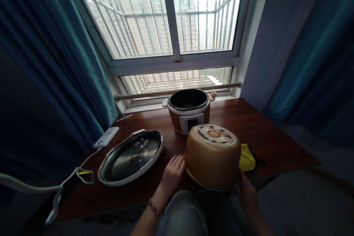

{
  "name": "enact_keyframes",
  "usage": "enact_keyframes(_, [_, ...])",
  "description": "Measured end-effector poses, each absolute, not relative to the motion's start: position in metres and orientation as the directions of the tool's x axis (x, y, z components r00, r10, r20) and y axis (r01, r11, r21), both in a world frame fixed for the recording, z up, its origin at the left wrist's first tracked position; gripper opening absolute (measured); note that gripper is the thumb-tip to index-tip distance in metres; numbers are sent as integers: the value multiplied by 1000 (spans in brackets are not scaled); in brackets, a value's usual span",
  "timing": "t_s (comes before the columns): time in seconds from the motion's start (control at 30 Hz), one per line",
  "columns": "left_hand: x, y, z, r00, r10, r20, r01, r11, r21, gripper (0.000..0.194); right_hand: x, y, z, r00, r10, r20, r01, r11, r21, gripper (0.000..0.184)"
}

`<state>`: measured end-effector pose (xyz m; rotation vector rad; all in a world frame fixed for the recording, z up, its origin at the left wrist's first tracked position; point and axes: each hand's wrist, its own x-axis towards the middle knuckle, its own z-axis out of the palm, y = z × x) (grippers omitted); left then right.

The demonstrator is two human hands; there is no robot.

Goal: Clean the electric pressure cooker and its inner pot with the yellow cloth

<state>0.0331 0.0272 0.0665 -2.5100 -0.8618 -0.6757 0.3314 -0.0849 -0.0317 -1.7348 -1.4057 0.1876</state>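
A gold inner pot (212, 162) is held upside down and tilted above the front of the table, its stained round base facing up. My left hand (174, 171) grips its left side, fingers against the wall. On the right side my right hand (246, 188) holds the pot low, with most of its fingers hidden behind it. Behind the pot stands a gold and white electric pressure cooker (177, 120) without its lid, showing a dark interior. Its round lid (135, 156) lies to the left with the metal inner side up.
A yellow cloth (247, 158) lies at the right behind the pot. A white power bank (106, 137) with a cable (90, 160) sits at the table's left edge. The wooden table (265, 132) stands against a barred window, between blue curtains (91, 81).
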Motion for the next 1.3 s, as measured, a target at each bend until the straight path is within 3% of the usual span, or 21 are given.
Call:
enact_keyframes(0.2, [42, 36, 97, 767, 418, 487, 543, -827, -146, 26, 338, -86, -31, 436, 821, 369, 695, -46, -718, 50])
enact_keyframes(0.4, [63, 41, 128, 741, 402, 538, 557, -816, -157, 21, 338, -81, -7, 465, 805, 370, 737, -120, -665, 58])
enact_keyframes(0.5, [78, 41, 136, 704, 424, 570, 574, -812, -104, 22, 343, -76, 5, 509, 788, 348, 734, -185, -654, 54])
enact_keyframes(0.6, [91, 40, 137, 612, 496, 615, 595, -802, 54, 24, 352, -70, 12, 548, 770, 328, 721, -236, -652, 47])
enact_keyframes(0.73, [104, 46, 124, 354, 699, 621, 608, -677, 415, 43, 363, -63, 12, 555, 783, 283, 714, -274, -644, 47])
enact_keyframes(0.83, [113, 63, 106, 190, 871, 452, 479, -484, 732, 56, 366, -59, 8, 542, 802, 251, 708, -275, -651, 53])
enact_keyframes(0.9, [120, 78, 93, 194, 931, 311, 324, -359, 875, 65, 366, -58, 5, 573, 794, 206, 685, -324, -653, 58])
enact_keyframes(1.03, [137, 103, 69, 241, 953, 181, 182, -228, 957, 75, 365, -58, 6, 603, 785, 142, 636, -366, -679, 63])
enact_keyframes(1.17, [162, 103, 50, 280, 959, 42, 68, -63, 996, 65, 364, -58, 11, 610, 780, 140, 612, -351, -709, 64])
enact_keyframes(1.3, [178, 87, 41, 334, 943, -1, -80, 29, 996, 59, 366, -58, 17, 615, 775, 146, 563, -302, -769, 57])
